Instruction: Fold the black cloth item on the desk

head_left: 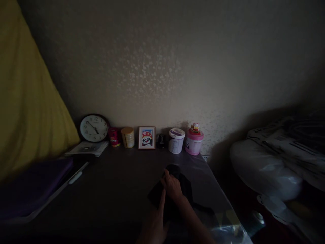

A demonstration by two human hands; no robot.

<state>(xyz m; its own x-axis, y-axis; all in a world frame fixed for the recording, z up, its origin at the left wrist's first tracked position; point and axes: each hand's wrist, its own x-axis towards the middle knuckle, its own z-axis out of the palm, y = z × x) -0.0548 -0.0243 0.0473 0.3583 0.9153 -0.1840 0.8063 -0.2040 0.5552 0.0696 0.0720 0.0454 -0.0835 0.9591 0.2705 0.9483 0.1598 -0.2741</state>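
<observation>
A black, soft-looking item (186,189) lies on the dark table in front of me, with a strap-like piece trailing off to its right. In the dim light I cannot tell whether it is a bag or a garment. My right hand (173,187) is over it with the fingers bent and closed on its upper left part. Lower and to the left, my left hand (156,222) rests against the item's near side, index finger stretched forward and thumb apart. The left hand's other fingers are lost in shadow.
Along the wall stand a round clock (94,128), a red can (114,137), a yellow tin (128,138), a framed panda picture (147,138), a white tub (176,141) and a pink tub (194,142). A purple folded thing (38,186) lies left; plastic-wrapped bundles (264,167) sit right.
</observation>
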